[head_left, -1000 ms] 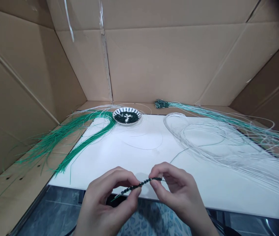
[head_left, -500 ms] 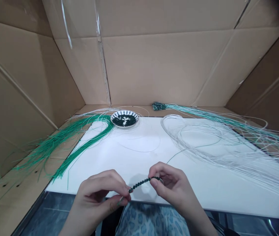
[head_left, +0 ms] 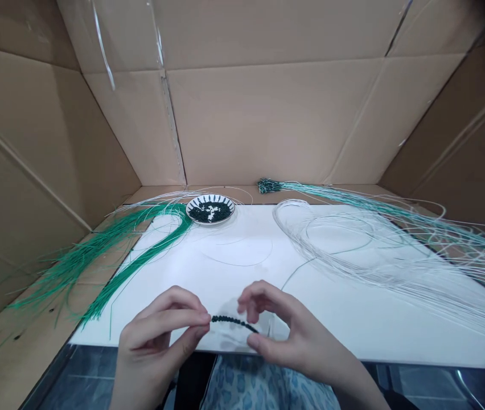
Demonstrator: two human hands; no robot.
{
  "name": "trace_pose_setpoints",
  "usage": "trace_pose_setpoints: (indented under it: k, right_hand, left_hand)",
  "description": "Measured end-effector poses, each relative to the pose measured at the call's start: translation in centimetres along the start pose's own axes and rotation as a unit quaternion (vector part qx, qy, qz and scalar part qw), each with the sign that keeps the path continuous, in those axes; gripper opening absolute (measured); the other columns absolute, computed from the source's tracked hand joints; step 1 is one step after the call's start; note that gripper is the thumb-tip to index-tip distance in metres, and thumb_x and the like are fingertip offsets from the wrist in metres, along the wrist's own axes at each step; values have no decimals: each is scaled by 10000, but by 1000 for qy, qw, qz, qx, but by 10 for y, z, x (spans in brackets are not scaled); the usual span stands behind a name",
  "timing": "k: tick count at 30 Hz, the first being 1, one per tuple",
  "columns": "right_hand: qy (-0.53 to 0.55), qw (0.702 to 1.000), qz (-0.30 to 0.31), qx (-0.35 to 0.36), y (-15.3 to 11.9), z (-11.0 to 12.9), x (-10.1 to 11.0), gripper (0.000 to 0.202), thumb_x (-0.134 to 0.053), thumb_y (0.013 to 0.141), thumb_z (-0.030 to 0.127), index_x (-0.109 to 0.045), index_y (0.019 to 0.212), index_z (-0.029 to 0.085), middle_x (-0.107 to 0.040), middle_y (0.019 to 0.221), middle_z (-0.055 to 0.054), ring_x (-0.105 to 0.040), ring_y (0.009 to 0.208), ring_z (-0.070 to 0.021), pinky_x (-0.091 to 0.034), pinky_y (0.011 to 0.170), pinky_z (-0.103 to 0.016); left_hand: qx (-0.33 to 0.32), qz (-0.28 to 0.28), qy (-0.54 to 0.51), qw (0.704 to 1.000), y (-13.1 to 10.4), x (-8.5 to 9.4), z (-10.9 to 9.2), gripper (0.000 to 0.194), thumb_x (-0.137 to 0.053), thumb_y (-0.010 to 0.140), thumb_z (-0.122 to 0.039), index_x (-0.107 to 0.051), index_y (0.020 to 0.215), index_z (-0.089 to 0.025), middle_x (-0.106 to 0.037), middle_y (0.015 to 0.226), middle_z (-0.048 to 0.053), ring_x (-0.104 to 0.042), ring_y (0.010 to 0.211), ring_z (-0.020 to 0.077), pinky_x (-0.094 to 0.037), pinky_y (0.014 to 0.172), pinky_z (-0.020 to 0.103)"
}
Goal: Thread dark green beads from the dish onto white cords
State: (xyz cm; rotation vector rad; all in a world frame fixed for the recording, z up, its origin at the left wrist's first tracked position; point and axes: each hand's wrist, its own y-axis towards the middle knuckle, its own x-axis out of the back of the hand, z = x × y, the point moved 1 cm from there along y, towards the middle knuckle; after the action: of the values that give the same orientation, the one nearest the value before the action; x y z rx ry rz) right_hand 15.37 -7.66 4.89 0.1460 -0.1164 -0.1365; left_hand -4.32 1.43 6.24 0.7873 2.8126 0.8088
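Head view: 2 hands work with 1 beaded strand (head_left: 231, 320), held over the near edge of 1 white surface (head_left: 234, 279). The left hand's (head_left: 161, 327) grip pinches the strand's left end between thumb and fingertips; the right hand's (head_left: 296, 322) grip is spread, with the strand's other end at its thumb, though whether they touch I cannot tell. The strand is dark, nearly black-green, knobbly and thin, arching slightly and dipping towards the right grip; its beads are too small to count. Beyond the left grip, well apart, sits 1 striped dish (head_left: 194, 203) of dark beads (head_left: 200, 214) with some white ones among them. Left of that grip lies 1 bent bundle of green strands (head_left: 148, 253). Beyond the right grip are 1 looped spread of clear strands (head_left: 336, 259) and, farther off, 1 dark-headed bundle (head_left: 270, 185).
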Motion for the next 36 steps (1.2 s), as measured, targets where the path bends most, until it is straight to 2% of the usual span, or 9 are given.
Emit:
trace_pose_setpoints:
  k: [2, 3, 7, 12, 14, 21, 27, 30, 36]
  right_hand:
    - [-14, 999, 3, 42, -1, 5, -6, 459, -851, 746, 150, -711, 1172, 245, -742, 1099, -33, -680, 984, -197, -534, 917, -297]
    - [-16, 997, 2, 74, 0, 8, -10, 458, -858, 773, 169, -708, 1197, 250, -750, 1137, -38, -691, 1013, -194, -535, 939, -288]
    - [-39, 980, -32, 191, 5, 17, -27, 169, -800, 881, 151, -776, 1046, 178, -796, 945, -59, -722, 848, -166, -564, 800, -233]
    - [-69, 956, -95, 267, 6, 18, -34, 74, -763, 891, 86, -764, 941, 140, -779, 817, -74, -686, 741, -166, -539, 707, -252]
    - [-76, 955, -114, 264, 5, 18, -35, 70, -740, 892, 84, -736, 883, 154, -769, 790, -64, -674, 713, -163, -528, 691, -258]
    - [-83, 977, -123, 153, 2, 17, -44, 151, -602, 761, 72, -569, 812, 211, -634, 799, 14, -618, 714, -140, -495, 682, -241]
    - [-78, 970, -168, 157, 1, 11, -47, 98, -655, 817, 123, -692, 875, 192, -703, 759, 20, -658, 698, -127, -523, 698, -212]
    - [-83, 973, -141, 161, 1, 10, -38, 79, -675, 865, 117, -737, 877, 164, -734, 776, -9, -689, 725, -126, -537, 712, -193]
    - [-67, 989, -10, 129, 10, 14, -13, 62, -677, 930, 153, -728, 901, 175, -747, 864, -21, -701, 799, -136, -534, 768, -216]
  left_hand:
    - [13, -15, -13, 1000, 0, -3, 1, 62, -817, 872, -305, -875, 856, -321, -743, 766, 23, -657, 657, 139, -551, 595, 212]
    - [26, -29, -23, 999, -1, -5, 1, 56, -822, 865, -327, -872, 840, -323, -748, 767, 14, -647, 633, 129, -545, 582, 206]
    - [48, -51, -26, 997, -2, -15, -2, 69, -851, 825, -371, -871, 785, -318, -746, 724, 2, -656, 662, 129, -535, 590, 186]
    - [91, -56, -41, 993, -3, -18, 0, 119, -865, 802, -402, -873, 760, -291, -690, 773, 6, -606, 610, 101, -503, 520, 166]
    - [109, -52, -55, 991, -4, -18, 1, 118, -865, 802, -402, -875, 771, -289, -671, 755, 4, -584, 589, 98, -496, 507, 167]
    - [159, -42, -60, 985, -2, -23, 0, 212, -890, 758, -435, -855, 693, -236, -689, 728, 26, -592, 604, 119, -515, 558, 195]
    - [193, -71, -105, 973, 0, -32, -3, 260, -901, 717, -491, -807, 670, -253, -641, 702, -19, -596, 557, 108, -517, 520, 188]
    - [216, -70, -125, 966, 0, -34, -3, 283, -911, 706, -484, -792, 667, -230, -613, 702, -33, -598, 508, 90, -521, 499, 186]
    - [273, -36, -186, 943, 2, -31, 10, 382, -947, 636, -504, -765, 621, -168, -618, 653, -37, -619, 407, 78, -504, 422, 181]
